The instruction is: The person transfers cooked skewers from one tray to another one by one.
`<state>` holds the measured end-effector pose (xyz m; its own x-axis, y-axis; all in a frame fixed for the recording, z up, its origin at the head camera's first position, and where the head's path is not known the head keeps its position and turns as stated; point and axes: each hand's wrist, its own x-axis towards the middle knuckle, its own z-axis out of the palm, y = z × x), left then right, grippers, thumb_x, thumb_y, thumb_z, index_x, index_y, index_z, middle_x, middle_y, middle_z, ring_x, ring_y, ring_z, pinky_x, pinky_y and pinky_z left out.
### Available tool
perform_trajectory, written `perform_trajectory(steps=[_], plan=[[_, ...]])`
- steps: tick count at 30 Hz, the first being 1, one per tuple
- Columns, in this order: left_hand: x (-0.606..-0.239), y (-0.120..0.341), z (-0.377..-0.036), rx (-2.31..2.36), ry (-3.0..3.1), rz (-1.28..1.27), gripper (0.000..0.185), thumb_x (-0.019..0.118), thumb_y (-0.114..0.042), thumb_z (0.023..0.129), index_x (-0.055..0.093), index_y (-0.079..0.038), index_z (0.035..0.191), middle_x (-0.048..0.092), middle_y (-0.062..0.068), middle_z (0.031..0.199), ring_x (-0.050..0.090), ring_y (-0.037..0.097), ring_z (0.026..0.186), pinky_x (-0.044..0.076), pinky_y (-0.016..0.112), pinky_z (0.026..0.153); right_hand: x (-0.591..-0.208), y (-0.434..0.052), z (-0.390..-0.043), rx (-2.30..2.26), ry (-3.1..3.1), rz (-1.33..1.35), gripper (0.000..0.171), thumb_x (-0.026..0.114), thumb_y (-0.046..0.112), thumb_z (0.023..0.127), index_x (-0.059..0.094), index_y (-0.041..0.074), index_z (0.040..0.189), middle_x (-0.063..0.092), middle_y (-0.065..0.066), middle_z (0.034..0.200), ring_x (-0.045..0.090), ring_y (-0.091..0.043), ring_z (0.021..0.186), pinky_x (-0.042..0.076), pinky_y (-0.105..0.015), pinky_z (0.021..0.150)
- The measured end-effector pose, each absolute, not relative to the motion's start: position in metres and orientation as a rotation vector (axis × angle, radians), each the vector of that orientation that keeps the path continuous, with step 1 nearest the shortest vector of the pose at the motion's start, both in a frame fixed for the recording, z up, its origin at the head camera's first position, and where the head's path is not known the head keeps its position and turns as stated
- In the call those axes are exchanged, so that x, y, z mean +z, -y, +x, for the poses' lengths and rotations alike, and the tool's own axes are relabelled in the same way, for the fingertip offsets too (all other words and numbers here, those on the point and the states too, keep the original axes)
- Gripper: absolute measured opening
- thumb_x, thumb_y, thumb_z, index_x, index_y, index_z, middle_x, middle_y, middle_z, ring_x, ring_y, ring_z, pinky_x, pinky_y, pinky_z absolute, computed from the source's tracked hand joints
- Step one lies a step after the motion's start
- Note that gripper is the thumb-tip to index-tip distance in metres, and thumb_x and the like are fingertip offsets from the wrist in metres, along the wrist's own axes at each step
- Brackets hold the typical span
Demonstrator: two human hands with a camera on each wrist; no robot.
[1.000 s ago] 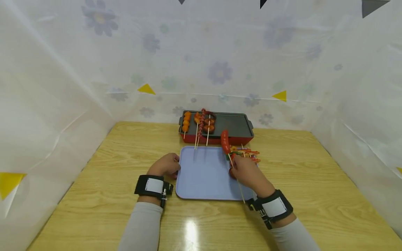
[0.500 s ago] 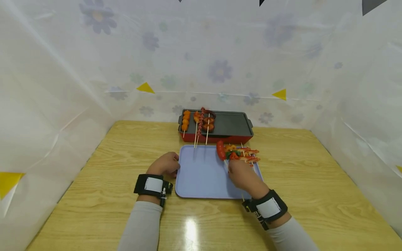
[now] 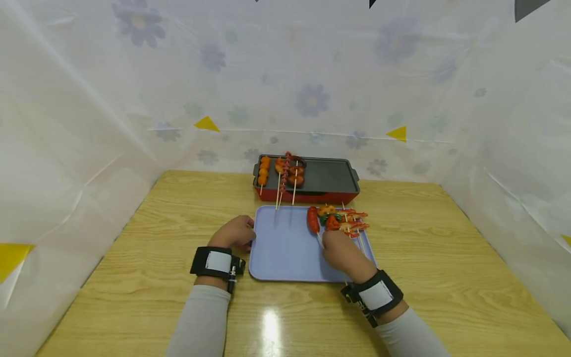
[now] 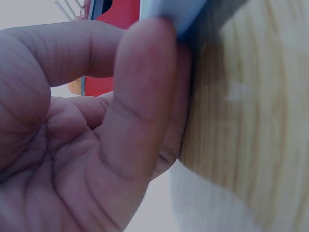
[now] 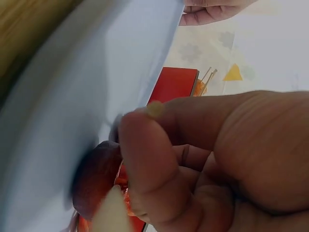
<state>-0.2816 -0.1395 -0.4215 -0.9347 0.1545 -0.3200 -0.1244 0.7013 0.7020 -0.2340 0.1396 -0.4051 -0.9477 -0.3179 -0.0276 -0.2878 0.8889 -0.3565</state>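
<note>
A person sits at a pale wooden surface (image 3: 178, 208) with both forearms in grey sleeves and black wrist straps. The right hand (image 3: 341, 253), at lower centre-right of the head view, has its grip clamped on the wooden stick of a sausage skewer (image 3: 313, 219); the right wrist view shows thumb and forefinger (image 5: 145, 159) pinched round the stick, with the red sausage just beyond them. The sausage lies low over the upper right part of a lavender tray (image 3: 281, 253) at frame centre; whether it touches the tray cannot be told. Just right of the sausage, at the tray's upper right corner, is a bunch of skewers with red, orange and green pieces (image 3: 345, 220), their sticks pointing toward the bottom of the frame.

The left hand (image 3: 234, 234) sits at the tray's left edge, its fingers curled against the rim; the left wrist view shows a finger (image 4: 145, 111) pressed to the tray's edge and the wooden surface, its grip closed on the tray.

Above the tray, at upper centre, stands a red electric griddle with a dark plate (image 3: 330, 178). On its left part lie several skewers of orange balls and brown rounds (image 3: 281, 173), sticks reaching toward the tray. White flower-printed sheeting (image 3: 312, 74) surrounds the scene.
</note>
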Motion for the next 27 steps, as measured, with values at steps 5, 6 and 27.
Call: perform_trajectory(steps=[5, 6, 27], plan=[[-0.4214, 0.1380, -0.2822, 1.075, -2.559, 0.022, 0.042, 0.056, -0.003, 0.088, 0.052, 0.005, 0.129, 0.062, 0.014, 0.096, 0.065, 0.021, 0.070, 0.053, 0.031, 0.065, -0.4044, -0.1398, -0.2329, -0.521, -2.954, -0.438, 0.022, 0.057, -0.007, 0.087, 0.055, 0.006, 0.070, 0.046, -0.004, 0.064, 0.045, -0.018, 0.057, 0.032, -0.029, 0.051], [-0.4212, 0.1379, -0.2823, 1.070, -2.559, 0.020, 0.043, 0.056, -0.004, 0.088, 0.052, 0.005, 0.129, 0.062, 0.014, 0.096, 0.065, 0.021, 0.070, 0.053, 0.031, 0.065, -0.4041, -0.1398, -0.2327, -0.516, -2.952, -0.433, 0.021, 0.057, -0.007, 0.087, 0.055, 0.006, 0.071, 0.047, -0.004, 0.064, 0.045, -0.019, 0.058, 0.032, -0.029, 0.052], [-0.4211, 0.1398, -0.2836, 1.083, -2.534, 0.017, 0.042, 0.058, -0.003, 0.088, 0.052, 0.005, 0.129, 0.061, 0.015, 0.096, 0.065, 0.022, 0.070, 0.053, 0.032, 0.064, -0.4029, -0.1367, -0.2343, -0.309, -3.373, -0.709, 0.045, 0.073, 0.030, 0.091, 0.060, 0.002, 0.124, 0.057, -0.021, 0.123, 0.057, -0.034, 0.112, 0.050, -0.047, 0.087]])
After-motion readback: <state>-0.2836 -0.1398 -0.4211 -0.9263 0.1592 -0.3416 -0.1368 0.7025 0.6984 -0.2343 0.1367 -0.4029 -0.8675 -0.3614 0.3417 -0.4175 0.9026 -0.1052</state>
